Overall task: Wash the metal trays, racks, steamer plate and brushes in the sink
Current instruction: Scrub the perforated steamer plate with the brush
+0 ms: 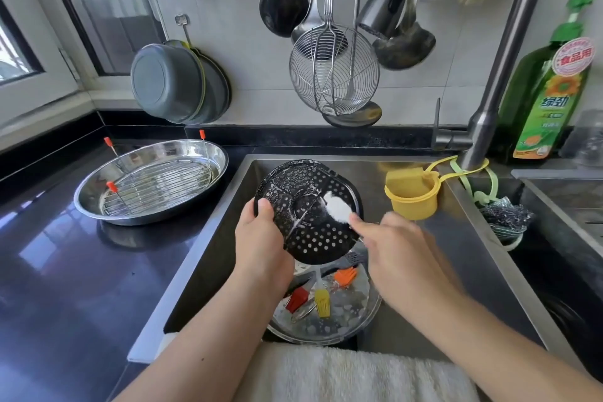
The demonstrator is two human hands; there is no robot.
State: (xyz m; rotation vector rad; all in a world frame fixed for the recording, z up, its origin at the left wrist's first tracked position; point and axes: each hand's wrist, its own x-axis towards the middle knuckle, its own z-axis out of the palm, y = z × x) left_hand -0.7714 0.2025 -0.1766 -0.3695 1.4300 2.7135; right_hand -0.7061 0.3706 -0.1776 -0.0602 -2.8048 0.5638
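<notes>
- A black perforated steamer plate (310, 212) is being held tilted over the sink (424, 287), streaked with white suds across its centre.
- The left hand (261, 238) is gripping the plate's left edge, thumb curled over the rim and fingers hidden behind it.
- The right hand (394, 248) is pinching a white scrubbing pad (337, 210) and pressing it against the plate's upper right face; the hand is motion-blurred, so the exact lie of its fingers cannot be told.
- Below the plate, a round metal tray (342, 313) is lying in the sink basin, wet and soapy.
- Silicone brushes are resting on that tray: a red brush (297, 299), a yellow brush (322, 303) just beside it, an orange brush (346, 276) further right, and a grey brush (354, 258) partly hidden under the plate.
- On the dark countertop (65, 271) to the left, an oval steel tray (98, 196) is holding a wire rack (163, 186) with orange-tipped legs pointing upward.
- A yellow sponge holder (412, 197) is hanging from the faucet (499, 75) at the sink's far right corner, with a steel scourer (507, 217) hanging near it.
- A green detergent bottle (548, 91) is standing behind the faucet.
- Ladles and a wire skimmer (332, 72) are hanging on the tiled wall, with grey basins (176, 81) hooked up to the left.
- A white towel (342, 375) is draped over the sink's near edge.
</notes>
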